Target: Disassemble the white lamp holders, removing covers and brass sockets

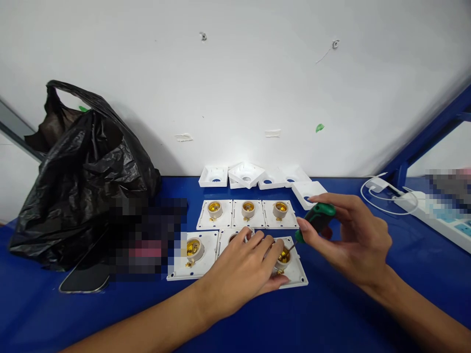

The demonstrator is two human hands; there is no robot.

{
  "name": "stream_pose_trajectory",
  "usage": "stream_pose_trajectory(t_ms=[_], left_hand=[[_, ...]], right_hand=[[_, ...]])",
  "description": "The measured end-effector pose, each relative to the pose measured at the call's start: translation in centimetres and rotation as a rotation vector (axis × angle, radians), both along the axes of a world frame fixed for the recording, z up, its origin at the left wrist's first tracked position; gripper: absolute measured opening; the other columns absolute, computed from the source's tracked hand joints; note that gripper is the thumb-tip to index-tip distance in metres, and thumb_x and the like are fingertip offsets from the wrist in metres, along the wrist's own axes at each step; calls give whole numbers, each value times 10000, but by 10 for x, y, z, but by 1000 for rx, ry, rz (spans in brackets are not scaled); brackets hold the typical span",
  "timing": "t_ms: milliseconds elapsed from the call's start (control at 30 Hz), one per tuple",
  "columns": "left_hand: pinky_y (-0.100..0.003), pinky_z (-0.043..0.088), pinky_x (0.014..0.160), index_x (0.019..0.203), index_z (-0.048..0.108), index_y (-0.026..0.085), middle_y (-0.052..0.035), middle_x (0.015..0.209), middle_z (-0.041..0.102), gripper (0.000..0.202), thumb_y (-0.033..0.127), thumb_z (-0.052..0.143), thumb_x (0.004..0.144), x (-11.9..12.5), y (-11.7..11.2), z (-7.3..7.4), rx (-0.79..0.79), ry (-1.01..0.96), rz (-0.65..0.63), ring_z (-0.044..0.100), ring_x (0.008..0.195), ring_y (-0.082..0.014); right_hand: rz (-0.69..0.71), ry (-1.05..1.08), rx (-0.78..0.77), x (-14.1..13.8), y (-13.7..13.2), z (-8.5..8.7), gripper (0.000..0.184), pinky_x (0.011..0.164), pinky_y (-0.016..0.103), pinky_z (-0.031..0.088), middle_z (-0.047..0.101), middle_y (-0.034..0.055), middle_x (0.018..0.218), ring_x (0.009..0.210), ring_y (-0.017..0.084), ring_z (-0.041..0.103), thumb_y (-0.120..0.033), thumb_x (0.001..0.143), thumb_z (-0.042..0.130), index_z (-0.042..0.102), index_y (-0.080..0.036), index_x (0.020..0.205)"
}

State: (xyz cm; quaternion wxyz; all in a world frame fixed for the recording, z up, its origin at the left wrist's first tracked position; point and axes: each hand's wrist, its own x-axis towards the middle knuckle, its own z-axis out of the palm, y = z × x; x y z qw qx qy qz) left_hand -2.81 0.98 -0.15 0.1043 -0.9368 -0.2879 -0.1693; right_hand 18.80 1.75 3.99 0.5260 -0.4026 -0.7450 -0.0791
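Observation:
My right hand (355,240) is closed round a screwdriver (319,215) with a green and black handle. The shaft slants down to the left, its tip inside the brass-lined socket of the front right lamp holder (297,271). Over that lamp holder's left side lies my left hand (239,274), fingers curled against the round socket and thumb low at the plate. A middle front lamp holder (223,239) is mostly hidden under this hand. Another lamp holder (206,267) lies flat at front left, with small brass screws beside its socket.
Behind stand a row of three similar lamp holders (238,220) and several white square covers (213,175) by the wall. A black plastic bag (91,171) and a phone (84,279) occupy the left. On the right lies a power strip (437,218) with a white cable.

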Motion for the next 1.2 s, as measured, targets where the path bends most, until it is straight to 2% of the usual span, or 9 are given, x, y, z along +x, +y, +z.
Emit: stream_pose_trajectory(t_ms=[133,267,533,700,833,967,1200], left_hand=[[-450,443,980,1336,556,94,-88,1126,723,598,586,624,1002,-1,0,2,-15,29,2,663,1047,-285],[-449,457,960,1354,547,96,-79,1117,715,609,579,640,994,-1,-1,1,-26,53,8,657,1052,-283],[-447,458,962,1373,539,98,-82,1130,712,605,576,618,1010,0,-1,0,-34,73,23,647,1060,-279],[-441,464,946,1378,535,101,-85,1138,717,608,582,609,1012,1,-1,-1,-20,59,17,653,1063,-280],[-445,460,958,1384,533,107,-98,1156,718,598,588,567,1031,1,0,-4,-6,56,18,653,1083,-289],[-447,464,941,1368,544,98,-105,1138,718,595,588,565,1031,1,1,-5,15,51,5,655,1065,-296],[-444,453,940,1343,556,98,-105,1128,726,563,565,585,1029,1,2,-3,19,10,-1,663,1081,-301]], right_hand=[[-9,18,-91,-1,-1,1,311,419,255,506,679,-47,754,505,123,638,-236,874,788,626,-293,1133],[-26,11,-75,-1,-1,3,297,416,247,495,676,-53,718,493,119,640,-252,873,795,636,-284,1121],[-42,-20,-104,-4,-2,7,282,430,230,486,651,-68,663,453,97,599,-266,885,781,642,-259,1130],[-52,-74,-109,-7,-4,12,227,418,223,457,594,-84,599,389,77,521,-261,903,753,650,-247,1104],[-86,-135,-52,-5,-6,14,206,416,236,428,543,-93,546,372,82,485,-275,928,728,652,-257,1118],[-143,-223,47,-3,-7,15,197,471,265,440,546,-82,554,408,104,508,-267,924,737,646,-275,1098],[-193,-247,81,-11,-9,12,196,484,278,420,500,-84,540,427,111,490,-257,905,760,650,-254,1068]])
